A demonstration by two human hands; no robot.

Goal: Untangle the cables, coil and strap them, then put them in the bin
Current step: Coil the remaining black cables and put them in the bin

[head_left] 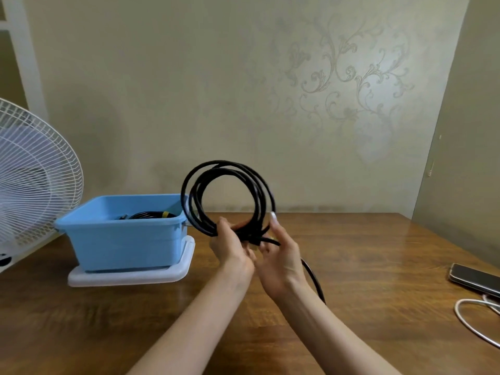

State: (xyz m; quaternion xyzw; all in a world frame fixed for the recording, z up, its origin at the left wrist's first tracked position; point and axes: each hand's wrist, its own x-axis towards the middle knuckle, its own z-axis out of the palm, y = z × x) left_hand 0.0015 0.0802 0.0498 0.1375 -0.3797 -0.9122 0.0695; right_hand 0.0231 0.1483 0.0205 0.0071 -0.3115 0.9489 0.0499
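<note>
From the head view, the step in hand looks like coiling. The black cable stands as a ring of several loops, held up above the worktop, just right of the bin. The left hand grips the bottom of the ring, its fingers curled round the gathered loops. The right hand meets it there, fingers partly curled on the strand that leaves the bundle, forefinger raised. A loose tail hangs past the right wrist toward the near edge, so the coil is not quite finished.

The next move, I judge, calls for laying that tail in as one more loop while the left hand keeps the bundle pinched. Then comes the strap, though no loose one shows here.

The bin is blue and open-topped, and sits on a white tray or lid. Inside lies a dark coiled cable with a yellow band on it, likely one already strapped.

Elsewhere there is a white fan at far left, and a phone and a white cord at far right.
</note>
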